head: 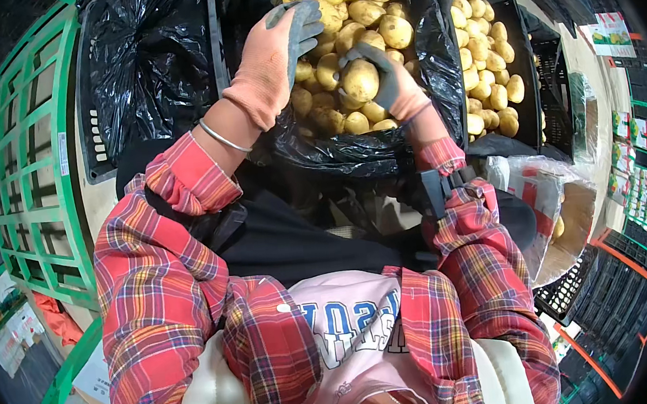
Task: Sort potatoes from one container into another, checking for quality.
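My left hand (pixel 279 59), in a peach knit glove with grey coating, hovers at the left side of a heap of yellow potatoes (pixel 366 13). Its fingers are extended and slightly apart, and no potato shows in its grasp; part of the palm is turned away. My right hand (pixel 390 79), gloved alike, is shut on one potato (pixel 360 80) above the heap. The potatoes lie in a crate lined with a black plastic bag (pixel 348 155), whose edges are folded outward around them.
Left of the potatoes stands a crate covered by black plastic (pixel 150 72). To the right is another black crate of potatoes (pixel 479 55). A plastic-lined cardboard box (pixel 568 223) sits by my right knee, and a green metal frame (pixel 35 217) stands at far left.
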A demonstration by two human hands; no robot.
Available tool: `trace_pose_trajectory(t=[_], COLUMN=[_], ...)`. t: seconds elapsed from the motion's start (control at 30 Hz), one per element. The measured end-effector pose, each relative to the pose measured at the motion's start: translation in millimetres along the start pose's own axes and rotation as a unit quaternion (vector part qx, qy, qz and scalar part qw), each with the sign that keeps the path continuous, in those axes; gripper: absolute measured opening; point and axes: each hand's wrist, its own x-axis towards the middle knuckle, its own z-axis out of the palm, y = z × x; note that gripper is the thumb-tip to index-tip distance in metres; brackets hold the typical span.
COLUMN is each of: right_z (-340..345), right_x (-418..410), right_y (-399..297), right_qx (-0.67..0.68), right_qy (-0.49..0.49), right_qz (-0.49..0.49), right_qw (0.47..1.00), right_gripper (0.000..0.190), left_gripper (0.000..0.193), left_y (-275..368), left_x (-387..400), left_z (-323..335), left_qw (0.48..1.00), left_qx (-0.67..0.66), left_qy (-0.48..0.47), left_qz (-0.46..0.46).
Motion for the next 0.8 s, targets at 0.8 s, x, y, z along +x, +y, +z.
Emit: trace_pose_trajectory(t=[0.8], right_z=[51.1], right_x=[23.8], right_y=[49.1], right_qx=[-0.081], right_qy=[-0.201], right_qz=[0.138], right_qw=[0.967], right_gripper=[0.064], left_gripper=[0.035], left_y=[-7.9], left_x=[2.5], left_z=[-17.0], left_qw=[0.998], left_qx=[-0.045], left_qy=[0.05], left_qz=[-0.02])
